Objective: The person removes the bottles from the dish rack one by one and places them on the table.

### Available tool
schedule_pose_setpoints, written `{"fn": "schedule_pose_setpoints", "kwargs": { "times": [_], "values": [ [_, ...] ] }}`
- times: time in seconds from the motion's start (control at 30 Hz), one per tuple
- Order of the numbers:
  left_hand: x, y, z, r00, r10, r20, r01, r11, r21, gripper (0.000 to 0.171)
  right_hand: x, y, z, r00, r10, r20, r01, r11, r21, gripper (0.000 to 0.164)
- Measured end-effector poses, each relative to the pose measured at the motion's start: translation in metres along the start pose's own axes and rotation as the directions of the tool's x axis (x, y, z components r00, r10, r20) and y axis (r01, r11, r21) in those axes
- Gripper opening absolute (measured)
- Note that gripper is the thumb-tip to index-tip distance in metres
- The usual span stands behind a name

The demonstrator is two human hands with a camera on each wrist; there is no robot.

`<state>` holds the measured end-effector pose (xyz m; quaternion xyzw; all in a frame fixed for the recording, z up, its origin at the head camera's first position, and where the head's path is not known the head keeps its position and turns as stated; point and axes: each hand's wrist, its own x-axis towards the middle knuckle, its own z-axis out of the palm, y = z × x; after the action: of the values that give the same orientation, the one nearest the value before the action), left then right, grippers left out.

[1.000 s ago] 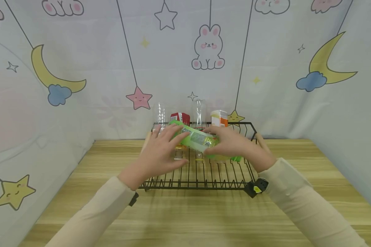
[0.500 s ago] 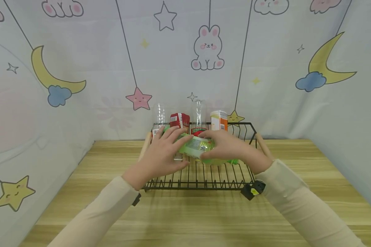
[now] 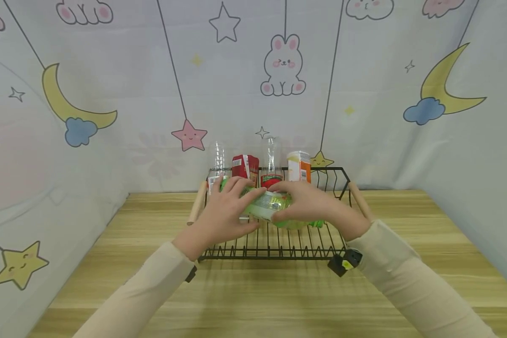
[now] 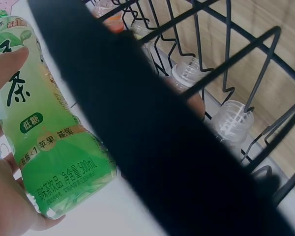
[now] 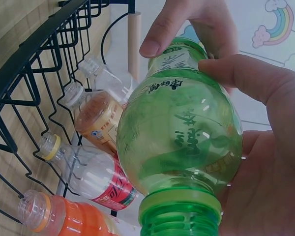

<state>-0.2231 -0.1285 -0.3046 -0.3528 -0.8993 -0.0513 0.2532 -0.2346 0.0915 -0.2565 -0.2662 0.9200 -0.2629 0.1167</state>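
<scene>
An empty green plastic tea bottle (image 3: 262, 206) lies sideways, low over the front of a black wire rack (image 3: 274, 253). My left hand (image 3: 226, 211) grips its base end, fingers over the top. The right hand (image 3: 306, 202) holds it nearer the neck, thumb on the front side. In the right wrist view the threaded neck (image 5: 179, 223) points at the camera, uncapped. Printed lettering and a green band show on the bottle (image 4: 54, 147) in the left wrist view.
Behind the hands in the rack stand a clear ribbed bottle (image 3: 218, 155), a red-labelled one (image 3: 238, 168), another clear one (image 3: 272, 157) and a white-and-orange one (image 3: 297, 164). Wooden handles (image 3: 360, 202) flank the rack. The wooden table (image 3: 262, 295) extends in front; a patterned curtain (image 3: 152, 94) hangs behind.
The green bottle has come down and toward me, its tilt turning more level. My left hand has shifted slightly right; both hands keep hold of it.
</scene>
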Motion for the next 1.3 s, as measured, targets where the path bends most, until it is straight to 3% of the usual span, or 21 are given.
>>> {"fn": "schedule_pose_setpoints", "kwargs": {
  "times": [0.57, 1.3],
  "values": [
    [-0.0021, 0.0033, 0.0082, 0.997, -0.067, 0.023, 0.067, 0.998, 0.007, 0.074, -0.0003, -0.0001, 0.0045, 1.000, -0.014, 0.004, 0.014, 1.000, 0.009, 0.067],
    [-0.0030, 0.0043, 0.0078, 0.996, -0.084, 0.033, 0.083, 0.996, 0.034, 0.074, -0.0014, -0.0004, 0.0061, 0.998, -0.066, -0.008, 0.066, 0.998, -0.014, 0.063]
  ]
}}
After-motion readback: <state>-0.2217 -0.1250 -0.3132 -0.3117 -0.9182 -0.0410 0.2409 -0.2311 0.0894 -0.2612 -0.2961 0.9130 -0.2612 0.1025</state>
